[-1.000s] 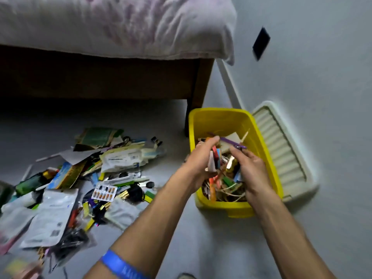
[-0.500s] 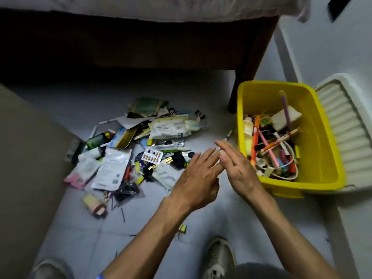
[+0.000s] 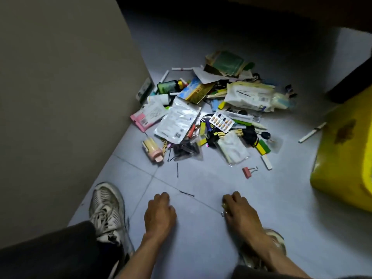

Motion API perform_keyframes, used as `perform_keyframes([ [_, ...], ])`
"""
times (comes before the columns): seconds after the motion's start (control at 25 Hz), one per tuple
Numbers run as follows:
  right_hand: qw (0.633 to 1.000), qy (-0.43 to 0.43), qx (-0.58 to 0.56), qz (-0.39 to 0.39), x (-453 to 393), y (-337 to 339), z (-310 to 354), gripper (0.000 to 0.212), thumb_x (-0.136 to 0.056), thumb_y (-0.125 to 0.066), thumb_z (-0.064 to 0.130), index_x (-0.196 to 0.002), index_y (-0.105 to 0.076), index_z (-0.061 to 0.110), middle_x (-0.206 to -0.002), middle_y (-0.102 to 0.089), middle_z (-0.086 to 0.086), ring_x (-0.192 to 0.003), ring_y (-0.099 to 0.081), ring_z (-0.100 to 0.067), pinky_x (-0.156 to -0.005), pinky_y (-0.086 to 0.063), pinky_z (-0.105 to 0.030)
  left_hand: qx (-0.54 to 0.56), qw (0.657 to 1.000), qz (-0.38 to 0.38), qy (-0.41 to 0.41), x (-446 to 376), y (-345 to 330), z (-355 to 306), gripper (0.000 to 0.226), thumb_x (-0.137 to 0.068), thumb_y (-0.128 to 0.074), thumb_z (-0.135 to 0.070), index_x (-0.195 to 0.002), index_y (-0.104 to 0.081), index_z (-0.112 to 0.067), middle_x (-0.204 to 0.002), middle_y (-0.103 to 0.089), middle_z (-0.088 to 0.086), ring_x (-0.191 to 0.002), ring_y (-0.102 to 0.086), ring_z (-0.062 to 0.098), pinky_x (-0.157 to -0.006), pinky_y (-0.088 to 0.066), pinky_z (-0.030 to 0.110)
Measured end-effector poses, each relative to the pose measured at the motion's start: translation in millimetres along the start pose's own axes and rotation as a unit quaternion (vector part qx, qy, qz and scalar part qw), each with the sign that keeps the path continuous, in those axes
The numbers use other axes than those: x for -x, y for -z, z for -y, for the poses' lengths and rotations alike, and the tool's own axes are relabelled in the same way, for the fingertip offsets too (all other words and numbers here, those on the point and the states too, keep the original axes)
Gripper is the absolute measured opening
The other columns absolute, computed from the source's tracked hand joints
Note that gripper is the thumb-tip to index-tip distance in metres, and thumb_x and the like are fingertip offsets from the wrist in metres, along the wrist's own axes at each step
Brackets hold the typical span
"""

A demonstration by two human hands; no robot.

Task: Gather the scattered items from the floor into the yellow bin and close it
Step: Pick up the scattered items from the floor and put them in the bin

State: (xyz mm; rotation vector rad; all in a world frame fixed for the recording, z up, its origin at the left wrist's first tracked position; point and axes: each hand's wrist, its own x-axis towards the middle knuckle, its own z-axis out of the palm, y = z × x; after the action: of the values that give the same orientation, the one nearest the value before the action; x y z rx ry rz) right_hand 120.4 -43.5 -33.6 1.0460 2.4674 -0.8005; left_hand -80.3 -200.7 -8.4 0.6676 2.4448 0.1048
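Note:
The yellow bin (image 3: pixel 342 168) stands at the right edge, only its near wall showing. The scattered items (image 3: pixel 211 117) lie piled in the middle of the floor: packets, pens, a pill strip, clips. My left hand (image 3: pixel 160 212) is down on the tiles with bent fingers, its tips hidden, just left of a black hairpin (image 3: pixel 187 193). My right hand (image 3: pixel 239 210) is also low on the floor; its fingers curl round a small yellow clip (image 3: pixel 223 206) whose wire loop sticks out below.
A beige panel (image 3: pixel 60 97) walls off the left side. My shoes (image 3: pixel 106 210) flank my arms. A pink binder clip (image 3: pixel 248 171), another hairpin (image 3: pixel 177 170) and a white pen (image 3: pixel 312 134) lie loose. A dark bed leg (image 3: pixel 352 81) stands behind the bin.
Both hands left the bin, swung left and dropped to the floor near my feet. The right hand closed round a small clip. My view turned left and down.

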Motion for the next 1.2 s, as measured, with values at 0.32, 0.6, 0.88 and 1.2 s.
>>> perform_keyframes([
  [0.32,0.959,-0.090,-0.269,0.021,-49,7,45,0.009,-0.073,-0.064,0.012,-0.071,-0.059,0.019,-0.079,-0.060,0.005,-0.073,-0.058,-0.016,-0.064,-0.048,-0.031,0.143,0.987,-0.013,0.079,-15,-12,31,0.013,-0.073,-0.047,-0.006,-0.075,-0.048,-0.020,-0.076,-0.059,-0.004,-0.068,-0.054,0.018,-0.061,-0.044,0.032],
  [0.6,0.970,-0.013,-0.237,0.058,-64,19,78,0.009,-0.076,-0.059,0.018,-0.068,-0.058,0.023,-0.063,-0.062,0.009,-0.060,-0.056,-0.013,-0.060,-0.050,-0.031,0.203,0.971,-0.014,0.125,-28,-7,29,0.019,-0.072,-0.059,-0.020,-0.091,-0.058,-0.025,-0.085,-0.062,-0.009,-0.080,-0.059,0.015,-0.068,-0.039,0.024],
  [0.88,0.973,0.174,0.151,0.001,-76,0,93,0.005,-0.087,-0.057,0.019,-0.084,-0.061,0.019,-0.082,-0.060,0.000,-0.071,-0.057,-0.027,-0.054,-0.042,-0.034,0.286,0.945,-0.059,0.146,-34,2,37,0.013,-0.071,-0.066,-0.014,-0.072,-0.062,-0.026,-0.077,-0.062,-0.008,-0.070,-0.058,0.006,-0.062,-0.043,0.022],
  [1.2,0.950,0.186,0.250,-0.015,-76,-11,106,0.030,-0.046,-0.082,0.002,-0.059,-0.057,0.012,-0.055,-0.053,-0.007,-0.041,-0.049,-0.026,-0.038,-0.021,-0.027,0.322,0.918,-0.094,0.212,-22,-2,63,0.020,-0.076,-0.061,-0.002,-0.081,-0.068,-0.020,-0.078,-0.069,0.001,-0.080,-0.066,0.029,-0.077,-0.055,0.036],
])
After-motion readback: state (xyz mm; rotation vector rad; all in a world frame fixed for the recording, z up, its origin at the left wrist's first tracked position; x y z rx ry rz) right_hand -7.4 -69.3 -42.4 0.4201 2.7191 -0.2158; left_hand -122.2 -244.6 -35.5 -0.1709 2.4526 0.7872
